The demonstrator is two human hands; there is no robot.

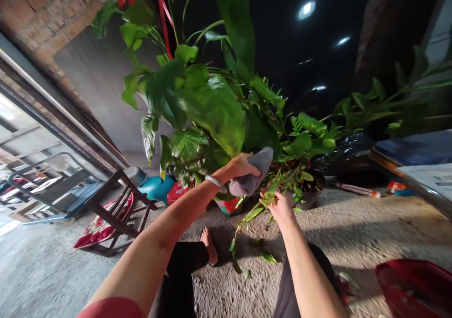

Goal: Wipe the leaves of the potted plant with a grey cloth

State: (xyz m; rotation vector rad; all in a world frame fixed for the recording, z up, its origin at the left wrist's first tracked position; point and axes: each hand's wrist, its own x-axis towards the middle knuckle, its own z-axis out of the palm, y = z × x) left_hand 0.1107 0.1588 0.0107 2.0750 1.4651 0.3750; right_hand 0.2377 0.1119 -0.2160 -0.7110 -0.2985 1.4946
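Observation:
My left hand (242, 165), with a pale bangle (215, 182) at the wrist, is closed on a crumpled grey cloth (252, 174). It is just below a large green leaf (221, 111) of a tall potted plant. Lower and to the right, my right hand (281, 206) has its fingers closed on small green leaves (270, 198) of a trailing plant. Some stems of that plant hang down toward the floor, and a few leaves (269, 258) lie there. A red and green pot (229, 207) shows partly beneath the cloth.
A wooden chair (116, 214) with a red floral cushion stands left, beside a teal container (157, 189) and a metal trolley (56, 186). Another potted plant (309, 137) grows at right. A stack with papers (429, 174) sits far right; a red container (416, 285) is at lower right.

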